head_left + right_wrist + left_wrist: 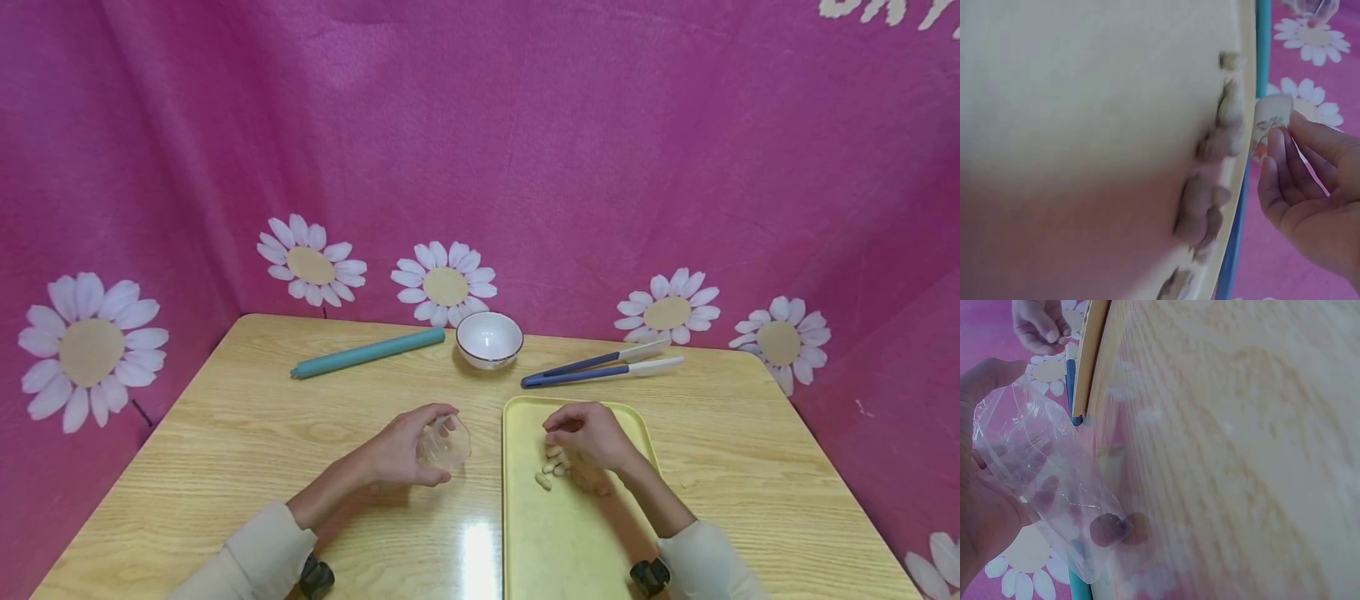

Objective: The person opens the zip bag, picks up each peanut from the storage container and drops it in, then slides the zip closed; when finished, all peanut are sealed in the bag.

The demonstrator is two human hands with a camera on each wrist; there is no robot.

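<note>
My left hand (408, 446) grips a clear plastic bag (447, 443), thumb and fingers curled around its mouth, over the wood left of the tray. One small round brown thing (1108, 530) shows at the bag's lower end in the left wrist view. Over the yellow tray (547, 550) is my right hand (592, 433), its thumb and fingertips brought together; I cannot tell if something small is between them. Several peanuts in their shells (557, 463) lie on the tray below this hand. They form a loose row of peanuts (1196, 209) in the right wrist view.
A white bowl (490, 337) with a dark rim stands at the back of the wooden table (330, 425). Left of it lies a teal rolled tube (367, 353). Blue and white tongs (592, 369) lie behind the tray. A pink flowered cloth (525, 167) hangs behind.
</note>
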